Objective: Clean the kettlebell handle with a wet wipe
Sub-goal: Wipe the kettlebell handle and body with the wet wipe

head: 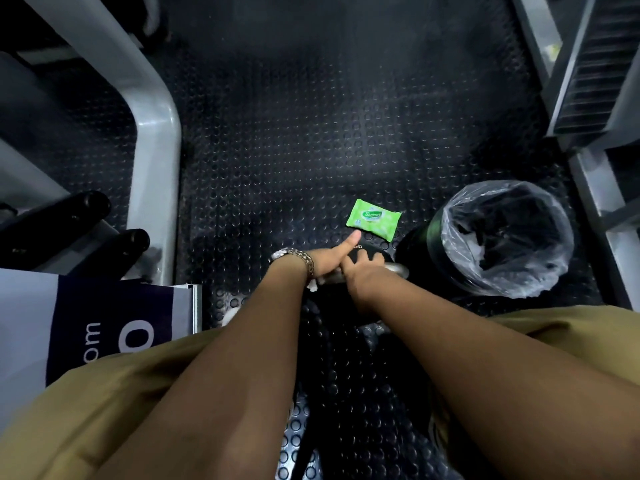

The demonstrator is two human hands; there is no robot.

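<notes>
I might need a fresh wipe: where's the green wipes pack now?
In the head view, the green wipes pack lies on the studded floor mat, right of centre, just beyond the left hand's thumb and left of the lined bin.

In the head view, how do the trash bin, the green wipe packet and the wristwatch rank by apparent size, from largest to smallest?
1. Trash bin, by far the largest.
2. Green wipe packet.
3. Wristwatch, somewhat smaller than the packet.

The black kettlebell [367, 252] stands upright on the floor [311, 150], grey handle [398, 270] on top. A white wipe [312, 285] shows at the handle's left end, mostly hidden.
</notes>
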